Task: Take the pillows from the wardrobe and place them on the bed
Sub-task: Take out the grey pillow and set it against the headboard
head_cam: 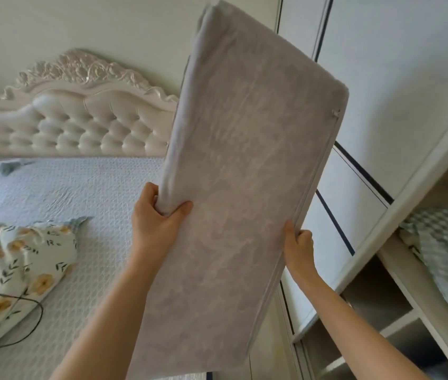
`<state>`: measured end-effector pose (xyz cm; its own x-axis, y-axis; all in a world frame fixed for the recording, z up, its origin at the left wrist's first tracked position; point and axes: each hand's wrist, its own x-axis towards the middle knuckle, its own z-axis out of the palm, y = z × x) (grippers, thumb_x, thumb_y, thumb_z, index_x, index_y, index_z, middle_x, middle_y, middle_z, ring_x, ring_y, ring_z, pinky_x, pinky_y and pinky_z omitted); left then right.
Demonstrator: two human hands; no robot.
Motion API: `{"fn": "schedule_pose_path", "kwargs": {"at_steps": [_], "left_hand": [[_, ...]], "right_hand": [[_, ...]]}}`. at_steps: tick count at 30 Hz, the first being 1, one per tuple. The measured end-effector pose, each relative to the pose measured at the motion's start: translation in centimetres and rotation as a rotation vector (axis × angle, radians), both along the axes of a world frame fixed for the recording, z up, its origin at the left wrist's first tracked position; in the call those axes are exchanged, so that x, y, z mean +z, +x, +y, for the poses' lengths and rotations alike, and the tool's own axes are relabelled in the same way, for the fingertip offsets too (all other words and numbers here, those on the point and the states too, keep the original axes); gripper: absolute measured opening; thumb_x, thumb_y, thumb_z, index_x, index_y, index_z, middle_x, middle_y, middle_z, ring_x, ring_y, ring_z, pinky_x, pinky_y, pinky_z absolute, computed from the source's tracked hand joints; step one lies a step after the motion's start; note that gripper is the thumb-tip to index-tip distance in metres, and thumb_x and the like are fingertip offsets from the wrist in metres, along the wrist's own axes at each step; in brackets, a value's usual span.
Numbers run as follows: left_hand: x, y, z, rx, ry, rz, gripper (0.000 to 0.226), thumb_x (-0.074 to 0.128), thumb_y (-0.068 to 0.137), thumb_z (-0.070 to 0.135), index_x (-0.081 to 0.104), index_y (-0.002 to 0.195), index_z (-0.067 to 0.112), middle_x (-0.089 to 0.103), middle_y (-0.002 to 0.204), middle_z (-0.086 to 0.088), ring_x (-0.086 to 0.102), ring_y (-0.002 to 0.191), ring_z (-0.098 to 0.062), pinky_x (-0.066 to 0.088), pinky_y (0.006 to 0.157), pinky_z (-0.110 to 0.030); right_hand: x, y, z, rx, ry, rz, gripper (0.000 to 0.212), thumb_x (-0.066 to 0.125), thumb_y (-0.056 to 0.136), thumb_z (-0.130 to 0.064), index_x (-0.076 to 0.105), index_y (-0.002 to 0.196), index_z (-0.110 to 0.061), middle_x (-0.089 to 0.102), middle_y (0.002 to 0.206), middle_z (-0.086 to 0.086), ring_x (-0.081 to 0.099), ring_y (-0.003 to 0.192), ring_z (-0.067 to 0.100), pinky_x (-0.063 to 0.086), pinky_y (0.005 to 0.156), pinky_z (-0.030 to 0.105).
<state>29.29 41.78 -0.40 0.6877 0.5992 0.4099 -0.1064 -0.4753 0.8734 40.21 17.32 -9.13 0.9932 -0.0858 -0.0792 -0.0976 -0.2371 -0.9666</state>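
Observation:
I hold a long grey pillow (239, 165) upright in the air between the bed and the wardrobe. My left hand (157, 218) pinches its left edge, thumb on the front face. My right hand (298, 245) grips its right edge along the zipper seam. The bed (85, 193) with a white quilted cover lies to the left, below the pillow. A floral pillow (17, 261) rests on the bed at the lower left. The open wardrobe (420, 204) stands to the right, and a green checked pillow (447, 253) lies on one of its shelves.
A tufted cream headboard (74, 127) backs the bed against the wall. A thin black cable (30, 327) loops over the floral pillow. White sliding wardrobe doors (398, 78) with dark trim rise behind the grey pillow. Lower wardrobe shelves (387, 319) show at the bottom right.

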Motion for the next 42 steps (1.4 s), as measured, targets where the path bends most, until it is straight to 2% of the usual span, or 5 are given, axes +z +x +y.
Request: {"fn": "schedule_pose_path", "kwargs": {"at_steps": [13,20,25,35,42], "left_hand": [[-1.5,16.3,1.3,0.183,0.538,0.289,0.037,0.07,0.083,0.026,0.034,0.074,0.026,0.046,0.063,0.008,0.04,0.052,-0.015,0.021,0.048,-0.027],[-3.0,22.3,2.6,0.007,0.812,0.382,0.016,0.068,0.077,0.014,0.055,0.084,0.021,0.057,0.069,0.003,0.054,0.058,-0.028,0.03,0.048,-0.03],[-5.1,26.2,5.0,-0.063,0.894,0.458,0.012,0.066,0.076,0.011,0.061,0.085,0.018,0.065,0.072,0.0,0.059,0.065,-0.03,0.032,0.053,-0.03],[-9.4,37.6,12.0,-0.087,0.647,0.652,0.019,0.069,0.081,0.02,0.065,0.099,0.022,0.067,0.089,0.001,0.06,0.089,-0.027,0.036,0.067,-0.033],[-11.2,44.7,18.9,0.23,-0.131,0.989,0.068,0.064,0.091,0.039,0.038,0.142,0.002,0.046,0.142,-0.016,0.051,0.122,-0.037,0.041,0.1,-0.041]], "right_hand": [[11.7,16.0,5.5,0.635,-0.687,-1.102,0.075,0.064,0.086,-0.021,0.024,0.149,-0.017,0.024,0.154,0.009,0.015,0.145,0.03,0.019,0.116,0.047],[8.3,25.0,10.6,0.901,-1.143,-0.968,0.078,0.059,0.083,-0.055,0.029,0.147,-0.021,0.03,0.155,0.003,0.004,0.148,0.027,-0.004,0.112,0.06],[5.6,29.6,13.7,1.097,-1.165,-0.655,0.081,0.057,0.07,-0.073,0.036,0.139,-0.036,0.052,0.136,-0.003,0.048,0.125,0.028,0.031,0.103,0.061],[-1.1,39.6,20.7,1.069,-1.19,-0.795,0.033,0.04,0.096,-0.045,0.057,0.122,-0.035,0.07,0.096,0.003,0.065,0.088,0.029,0.038,0.062,0.033],[-1.5,46.1,25.4,0.921,-1.329,-0.754,0.015,0.052,0.09,-0.02,0.064,0.1,-0.021,0.073,0.085,0.003,0.068,0.077,0.031,0.037,0.057,0.031]]}}
